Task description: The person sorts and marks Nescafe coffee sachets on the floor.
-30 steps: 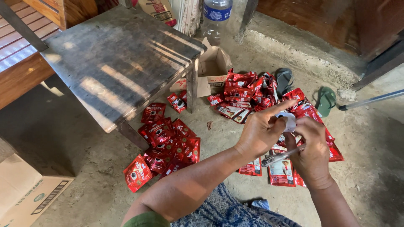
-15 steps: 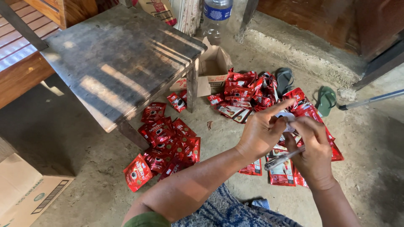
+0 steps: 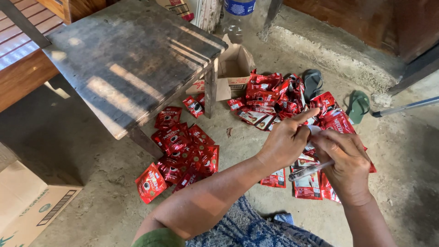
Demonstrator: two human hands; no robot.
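Two hands (image 3: 320, 151), one pen (image 3: 311, 170), two sandals (image 3: 358, 105).

Red sachets (image 3: 183, 153) litter the floor (image 3: 256, 137) under the wooden counter (image 3: 128, 59) and ahead; bare floor lies between the piles. Cardboard box (image 3: 235, 66) blocks beyond.

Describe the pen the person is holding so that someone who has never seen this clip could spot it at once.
Start at the weathered wooden table, then look right past the red sachets scattered on the dirt floor to the two hands raised over them. The pen sticks out leftward from under the right hand, below the left hand. It is the only slim, clear rod with a dark tip among flat red packets.
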